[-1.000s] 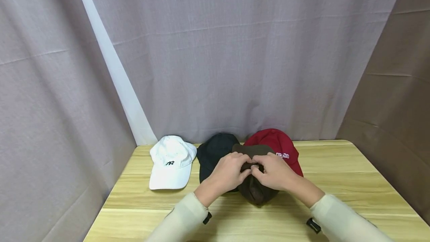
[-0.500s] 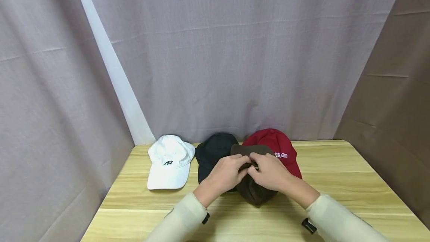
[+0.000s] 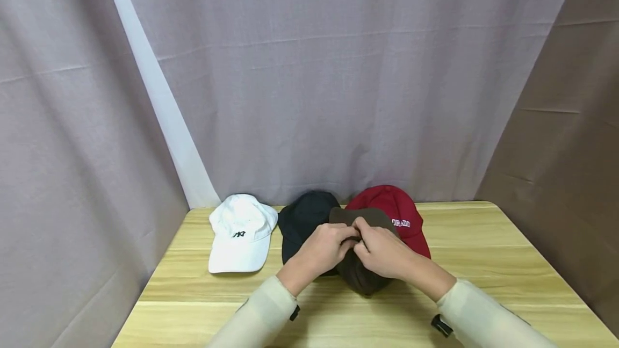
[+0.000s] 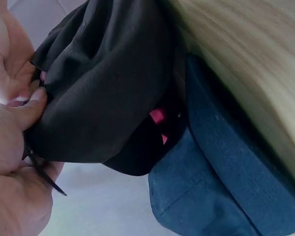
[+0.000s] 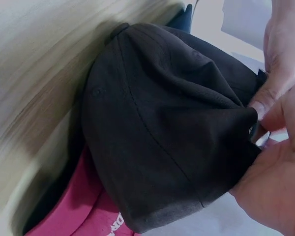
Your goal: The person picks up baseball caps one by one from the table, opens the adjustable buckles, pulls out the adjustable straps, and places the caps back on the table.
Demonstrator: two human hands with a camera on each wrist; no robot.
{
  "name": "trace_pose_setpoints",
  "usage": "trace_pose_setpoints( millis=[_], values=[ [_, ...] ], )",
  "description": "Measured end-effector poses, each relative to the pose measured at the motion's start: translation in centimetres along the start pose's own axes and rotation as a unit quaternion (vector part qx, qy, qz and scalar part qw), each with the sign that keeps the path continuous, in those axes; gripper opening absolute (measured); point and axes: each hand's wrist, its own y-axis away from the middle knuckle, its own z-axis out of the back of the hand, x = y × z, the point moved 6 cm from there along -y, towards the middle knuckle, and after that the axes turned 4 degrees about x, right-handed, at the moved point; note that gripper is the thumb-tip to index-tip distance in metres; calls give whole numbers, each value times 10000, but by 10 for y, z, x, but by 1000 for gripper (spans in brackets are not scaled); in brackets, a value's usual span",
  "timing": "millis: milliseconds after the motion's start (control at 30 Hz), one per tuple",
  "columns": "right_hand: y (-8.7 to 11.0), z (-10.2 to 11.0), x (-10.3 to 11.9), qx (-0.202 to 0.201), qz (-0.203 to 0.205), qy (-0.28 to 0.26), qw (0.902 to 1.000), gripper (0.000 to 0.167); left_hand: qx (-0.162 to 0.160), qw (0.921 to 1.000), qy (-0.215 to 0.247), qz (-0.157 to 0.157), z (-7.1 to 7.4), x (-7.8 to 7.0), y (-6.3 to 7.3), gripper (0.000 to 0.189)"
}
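Both hands meet at the back of a dark brown baseball cap [image 3: 362, 279], its crown hanging toward the table's near side. My left hand [image 3: 325, 249] pinches the cap's back edge between thumb and fingers. From the other side, my right hand [image 3: 384, 250] pinches the same part, its fingertips nearly touching the left ones. A thin dark strap end [image 4: 48, 178] sticks out under the fingers in the left wrist view. In the right wrist view the cap's crown [image 5: 157, 128] is creased near the fingers. What exactly lies between the fingertips is hidden.
Behind the brown cap lie a black cap [image 3: 307, 214] and a red cap [image 3: 394, 200] with white lettering, both partly covered. A white cap [image 3: 240, 230] lies to their left on the wooden table [image 3: 488, 262]. A grey curtain [image 3: 309, 95] hangs along the back.
The fingertips have drawn closer together, and the small metal piece that showed between them is now covered. The brown cap stays in nearly the same place; the whole view has shifted slightly.
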Motion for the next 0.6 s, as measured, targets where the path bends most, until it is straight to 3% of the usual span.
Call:
trace_pose_setpoints(
  millis=[267,467,600],
  values=[
    [1,-1,3,286,206,-117,9993,17,18,9998,213,-35,-2,3,2,6],
    [1,-3,6,417,652,158,9969,12,172,9979,579,223,-10,10,1,5],
    [0,-5,3,502,651,191,9964,13,236,9953,856,398,-14,15,0,7]
  ],
)
